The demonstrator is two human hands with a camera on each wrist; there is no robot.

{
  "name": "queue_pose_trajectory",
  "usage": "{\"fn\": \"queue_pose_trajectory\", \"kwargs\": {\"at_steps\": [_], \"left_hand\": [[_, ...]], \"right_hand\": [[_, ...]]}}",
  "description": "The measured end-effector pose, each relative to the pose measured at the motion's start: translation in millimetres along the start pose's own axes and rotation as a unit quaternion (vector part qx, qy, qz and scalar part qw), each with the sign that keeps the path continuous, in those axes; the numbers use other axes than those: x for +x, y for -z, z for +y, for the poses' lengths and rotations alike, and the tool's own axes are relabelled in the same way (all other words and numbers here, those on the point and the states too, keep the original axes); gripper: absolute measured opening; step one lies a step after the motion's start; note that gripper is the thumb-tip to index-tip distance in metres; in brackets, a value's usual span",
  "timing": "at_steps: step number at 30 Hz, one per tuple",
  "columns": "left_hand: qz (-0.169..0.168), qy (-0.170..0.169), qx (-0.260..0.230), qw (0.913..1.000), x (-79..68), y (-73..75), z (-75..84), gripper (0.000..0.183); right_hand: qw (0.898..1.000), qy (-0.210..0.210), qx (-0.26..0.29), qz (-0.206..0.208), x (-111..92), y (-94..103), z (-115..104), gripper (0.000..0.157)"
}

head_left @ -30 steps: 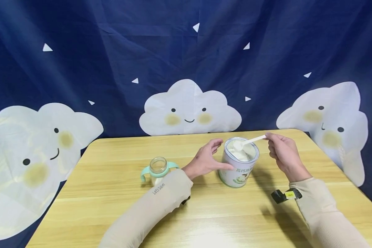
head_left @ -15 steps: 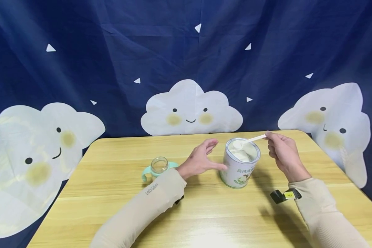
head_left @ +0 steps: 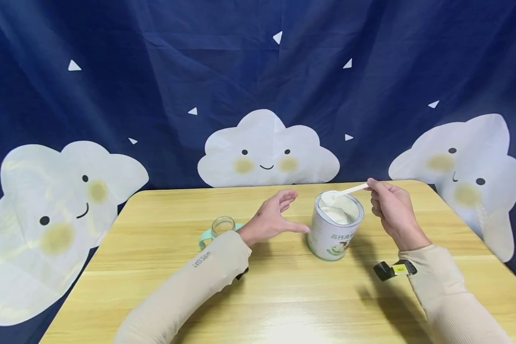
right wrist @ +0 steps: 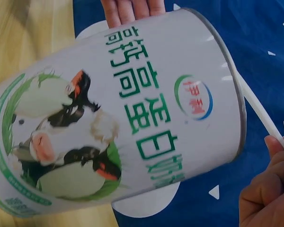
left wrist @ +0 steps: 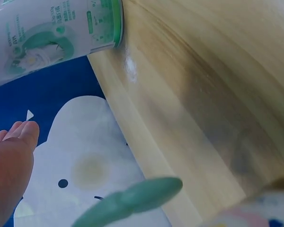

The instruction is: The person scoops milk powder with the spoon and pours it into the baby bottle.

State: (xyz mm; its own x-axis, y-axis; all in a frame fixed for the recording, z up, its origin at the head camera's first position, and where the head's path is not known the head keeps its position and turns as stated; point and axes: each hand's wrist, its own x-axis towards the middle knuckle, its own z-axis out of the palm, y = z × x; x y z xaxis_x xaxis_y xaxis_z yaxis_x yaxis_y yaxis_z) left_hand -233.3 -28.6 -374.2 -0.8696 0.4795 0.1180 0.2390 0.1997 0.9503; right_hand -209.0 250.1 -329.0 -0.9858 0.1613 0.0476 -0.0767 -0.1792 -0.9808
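Observation:
A white milk powder can (head_left: 333, 239) stands open on the table, white powder (head_left: 336, 215) inside. My right hand (head_left: 393, 208) pinches the handle end of a white long-handled scoop (head_left: 353, 189). The scoop's bowl, with white powder in it, is at the can's mouth by the far left rim. Beside the can, my left hand (head_left: 273, 217) is held with thumb and fingers spread, a small gap between thumb tip and can. A feeding bottle (head_left: 222, 225) with mint-green handles stands behind the left forearm, which hides its lower part. In the left wrist view one green handle (left wrist: 132, 201) shows.
The light wood table (head_left: 284, 291) carries the can and bottle. Behind its back edge hangs a dark blue curtain (head_left: 223, 62) with printed clouds. The left sleeve (head_left: 189, 282) crosses in front of the bottle. A small black camera (head_left: 384, 271) sits on the right wrist.
My left hand has drawn left, away from the can, and the forearm now covers more of the bottle. The scoop's bowl has risen slightly from inside the can toward its rim.

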Motion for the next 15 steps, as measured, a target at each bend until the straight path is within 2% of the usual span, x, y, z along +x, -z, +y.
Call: {"fn": "queue_pose_trajectory", "kwargs": {"at_steps": [15], "left_hand": [[0.012, 0.004, -0.003, 0.9999, -6.6, 24.6, 6.2, 0.091]], "right_hand": [[1.0, 0.017, 0.007, -0.003, -1, -20.2, -5, 0.037]]}}
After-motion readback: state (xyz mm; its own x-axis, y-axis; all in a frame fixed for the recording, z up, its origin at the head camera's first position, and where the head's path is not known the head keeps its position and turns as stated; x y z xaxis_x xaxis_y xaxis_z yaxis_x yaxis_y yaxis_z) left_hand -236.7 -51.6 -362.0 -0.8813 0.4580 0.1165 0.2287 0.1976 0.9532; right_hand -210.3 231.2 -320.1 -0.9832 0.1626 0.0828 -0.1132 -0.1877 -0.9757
